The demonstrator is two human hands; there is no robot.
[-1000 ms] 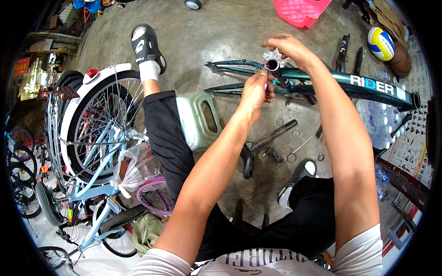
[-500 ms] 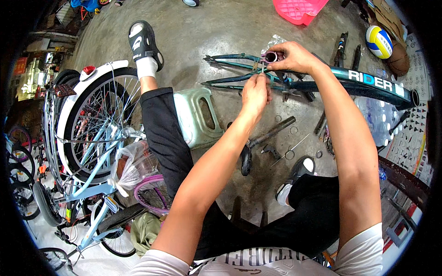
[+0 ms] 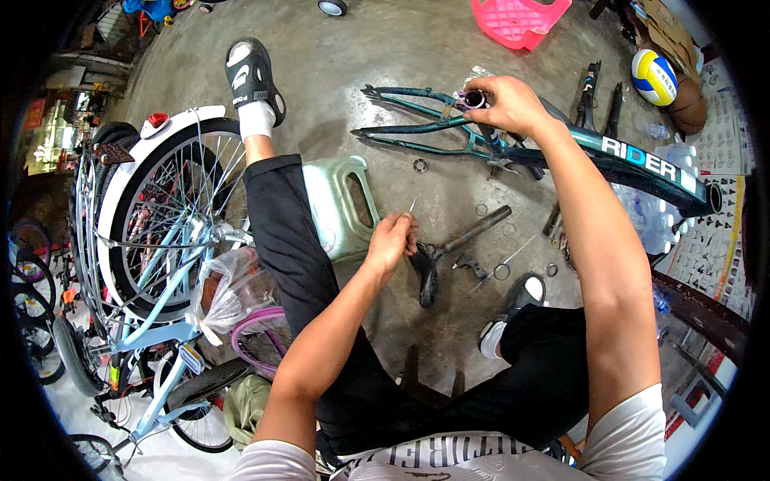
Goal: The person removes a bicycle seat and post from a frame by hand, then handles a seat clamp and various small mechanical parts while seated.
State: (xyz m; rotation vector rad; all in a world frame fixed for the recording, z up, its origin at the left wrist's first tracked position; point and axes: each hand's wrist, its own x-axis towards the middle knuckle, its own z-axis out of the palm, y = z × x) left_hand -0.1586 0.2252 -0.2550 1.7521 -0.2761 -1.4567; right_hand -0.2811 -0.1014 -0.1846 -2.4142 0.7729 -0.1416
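Note:
A dark teal bicycle frame (image 3: 577, 156) lies across the floor ahead, its two pairs of thin rear stays pointing left. My right hand (image 3: 513, 106) is closed around the open round end of the frame's tube (image 3: 475, 99), thumb and fingers on its rim. Beside the green stool, my left hand (image 3: 393, 243) pinches a thin pointed metal tool (image 3: 414, 204); only its tip sticks out past the fingers. Just beyond that hand, a black saddle (image 3: 425, 276) with a long seatpost (image 3: 473, 228) rests on the floor. A small metal ring (image 3: 419, 165) lies below the stays.
A pale green stool (image 3: 321, 180) stands by my left leg, near a light blue bicycle (image 3: 164, 309). Several rings and a thin rod (image 3: 513, 255) lie near my right foot. Bottles (image 3: 654, 220), a ball (image 3: 654, 78) and a pink plastic seat (image 3: 521, 20) are farther off.
My left hand has drawn back from the tube toward me and left, with the thin tool in its fingers. The right hand stays on the tube; the frame has tilted slightly.

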